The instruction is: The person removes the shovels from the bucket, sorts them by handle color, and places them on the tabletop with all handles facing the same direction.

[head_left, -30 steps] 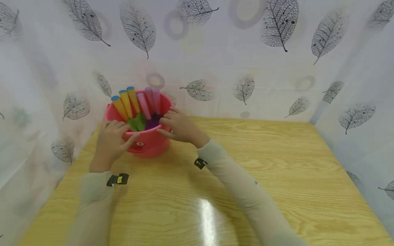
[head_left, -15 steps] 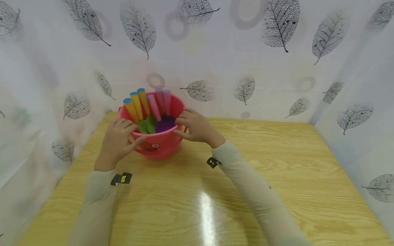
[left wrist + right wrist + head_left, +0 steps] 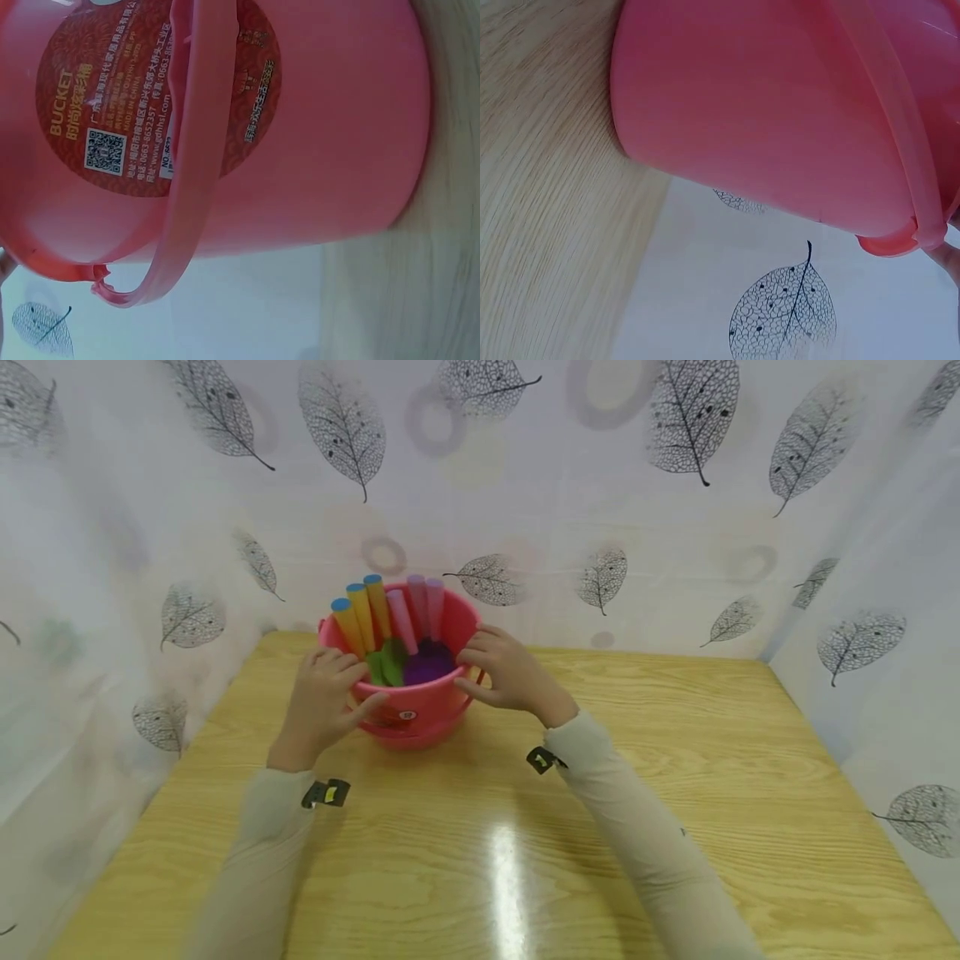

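A pink bucket (image 3: 420, 703) stands on the table with its handle (image 3: 199, 135) hanging down along the wall. My left hand (image 3: 317, 706) grips its rim at the left, fingers over the edge and thumb along the front. On the opposite side my right hand (image 3: 508, 670) holds the rim the same way. Inside lean three yellow handles (image 3: 361, 610) with blue ends, above green parts (image 3: 386, 667). Beside them stand three pink handles (image 3: 402, 620) near a purple part (image 3: 429, 665); the lower ends are hidden in the bucket. A red label (image 3: 82, 161) shows in the left wrist view.
The wood-grained table (image 3: 675, 752) extends right and toward me, with a bright reflection in front. A white curtain (image 3: 525, 518) printed with dark leaves encloses the table's back and sides. Each sleeve carries a black strap (image 3: 327, 793) at the wrist.
Both hands have moved to the right with the bucket between them, sliding it away from the table's left back corner. The handles inside moved along with it.
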